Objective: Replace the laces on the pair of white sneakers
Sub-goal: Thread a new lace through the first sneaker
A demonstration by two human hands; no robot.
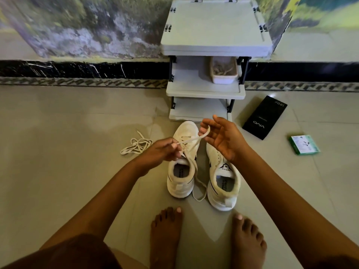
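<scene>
The two white sneakers stand side by side on the floor point(58, 171) just ahead of my bare feet, heels toward me and toes pointing away at the little grey shelf rack point(206, 90). Their long axes run straight out from my body, so the eyelet rows run away from me too.

My left hand point(163, 151) sits over the tongue of the left sneaker point(181, 183), fingers curled and pinching the lace point(194, 141) close to the eyelets. My right hand point(223, 136) hovers above the toe of the right sneaker point(223, 189), palm turned up and fingers mostly loose, with the lace looped over a fingertip near the thumb; whether it is truly pinched there I cannot tell, but the strand is caught on that hand.

The lace runs taut on a slant between my hands, up and to the right from the left shoe. Its other end trails back past the collar and lies in a slack loop on the floor between the two heels.

I judge that I am working on the left sneaker, and my left hand is the nearer one to its eyelets, so the next pull should follow the shoe's long axis. The right sneaker seems to have no lace.

A spare lace point(136, 145) lies bundled on the floor to the left, apart from the shoes.
</scene>
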